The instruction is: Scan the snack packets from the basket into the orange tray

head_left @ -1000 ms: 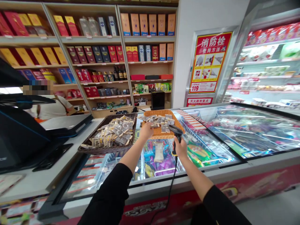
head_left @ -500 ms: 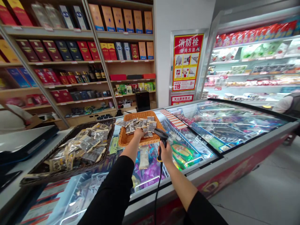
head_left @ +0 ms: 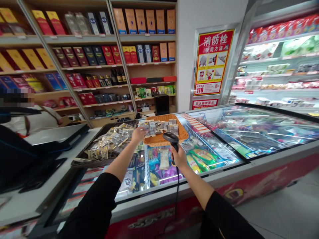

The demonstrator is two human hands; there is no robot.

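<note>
In my right hand is a black handheld barcode scanner, gripped by its handle. Its head points over the near side of an orange-brown wicker basket, and a black cord hangs below. My left hand is at the basket's left edge, fingers bent and closed at a small clear snack packet; the fingertips are partly hidden. Several similar packets lie across the basket. Left of it, a dark wicker basket is heaped with larger packets.
Both baskets rest on the glass top of a chest freezer holding bagged goods. A counter with dark equipment stands left, a person behind it. Shelves of boxes line the back; a lit display fridge is at right.
The view has turned left, so the scene sits further right. My left hand has moved left, from over the packets to the orange-brown basket's left edge. My right hand still holds the scanner.
</note>
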